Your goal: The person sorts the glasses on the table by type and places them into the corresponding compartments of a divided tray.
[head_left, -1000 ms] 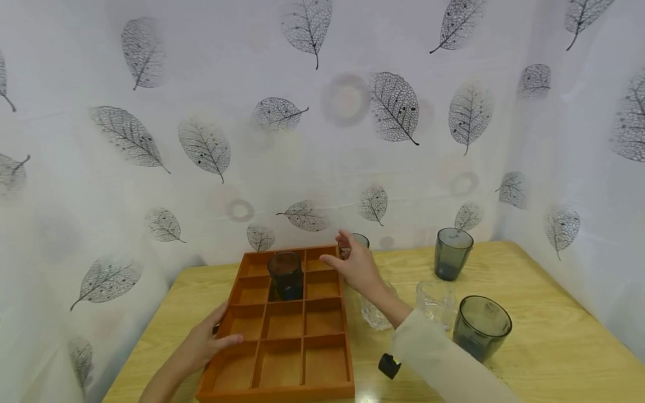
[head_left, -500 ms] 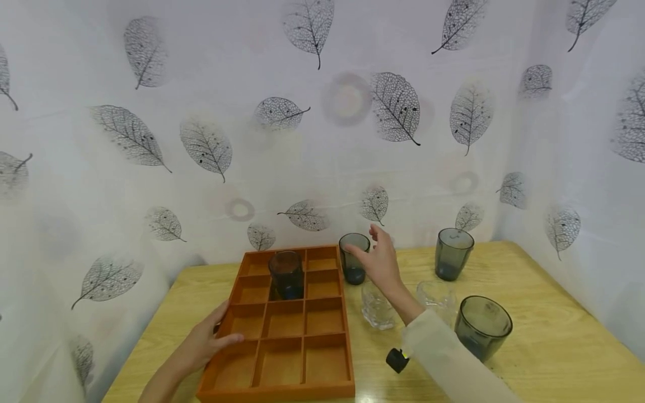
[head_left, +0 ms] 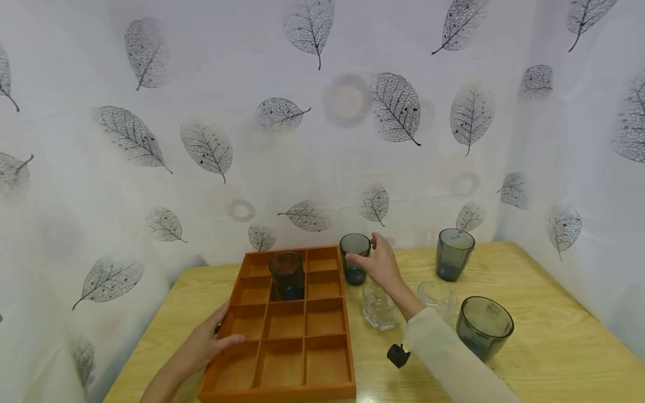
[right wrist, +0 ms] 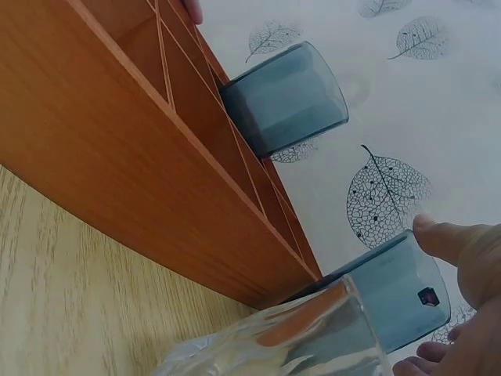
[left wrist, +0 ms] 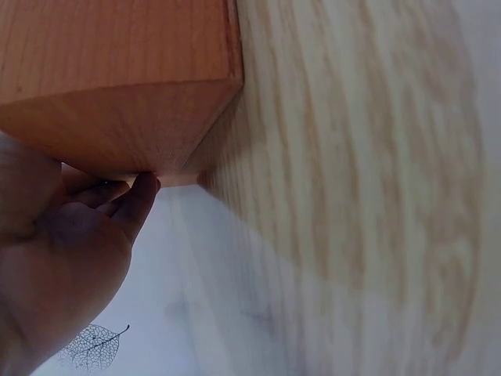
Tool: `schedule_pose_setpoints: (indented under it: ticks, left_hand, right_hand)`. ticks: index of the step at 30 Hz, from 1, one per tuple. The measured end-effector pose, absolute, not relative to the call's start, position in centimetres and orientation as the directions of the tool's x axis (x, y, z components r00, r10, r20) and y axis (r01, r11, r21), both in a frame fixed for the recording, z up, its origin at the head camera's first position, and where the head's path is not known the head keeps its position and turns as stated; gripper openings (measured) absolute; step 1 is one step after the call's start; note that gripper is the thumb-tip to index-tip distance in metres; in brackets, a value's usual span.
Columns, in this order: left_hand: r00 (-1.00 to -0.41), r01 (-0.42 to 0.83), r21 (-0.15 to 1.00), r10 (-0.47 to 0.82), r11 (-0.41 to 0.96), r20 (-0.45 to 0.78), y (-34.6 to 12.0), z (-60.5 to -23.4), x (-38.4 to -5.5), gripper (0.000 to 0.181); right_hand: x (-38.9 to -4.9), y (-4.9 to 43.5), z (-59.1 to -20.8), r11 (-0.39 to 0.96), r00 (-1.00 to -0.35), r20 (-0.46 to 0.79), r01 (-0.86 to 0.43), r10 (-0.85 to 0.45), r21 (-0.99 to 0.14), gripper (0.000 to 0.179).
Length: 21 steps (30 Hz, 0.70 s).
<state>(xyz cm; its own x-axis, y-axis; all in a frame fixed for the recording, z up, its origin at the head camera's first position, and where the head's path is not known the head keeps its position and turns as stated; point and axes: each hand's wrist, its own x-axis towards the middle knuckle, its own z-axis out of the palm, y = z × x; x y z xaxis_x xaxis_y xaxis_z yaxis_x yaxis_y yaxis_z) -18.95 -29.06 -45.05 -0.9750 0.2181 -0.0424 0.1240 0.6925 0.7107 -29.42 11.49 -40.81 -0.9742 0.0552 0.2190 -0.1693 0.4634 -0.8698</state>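
Observation:
An orange-brown wooden compartment tray (head_left: 279,364) lies on the table, and my left hand (head_left: 201,341) grips its left side, thumb over the rim. In the left wrist view, the fingers (left wrist: 141,200) are at the tray's outer wall. A dark tinted glass (head_left: 287,274) stands upright in a middle-column compartment. My right hand (head_left: 383,266) is at a second dark glass (head_left: 355,274) behind the tray's right side. Its thumb lies across the front of that glass and its fingers spread at the right rim. In the right wrist view, the thumb (right wrist: 446,239) is right at the rim.
A clear textured glass (head_left: 378,308) stands just right of the tray. Another clear glass (head_left: 437,294) is partly hidden by the right sleeve. Two more tinted glasses, one at the back (head_left: 454,254) and one in front (head_left: 484,330), stand at the right. A leaf-print curtain (head_left: 322,140) hangs behind.
My right hand has moved right from above the tray's back corner, then lowered slightly around the second dark glass. The left hand and tray have stayed in place.

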Motion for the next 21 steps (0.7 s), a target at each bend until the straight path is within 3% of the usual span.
schedule_pose_setpoints:
  ticks: [21]
  left_hand:
    - [-0.975,0.127,0.735,0.219,0.666,-0.029,-29.0,-45.0,-19.0,0.098]
  right_hand:
    - [-30.6,11.8,-41.8,0.437,-0.987,0.154,-0.153,-0.032,-0.886,0.094]
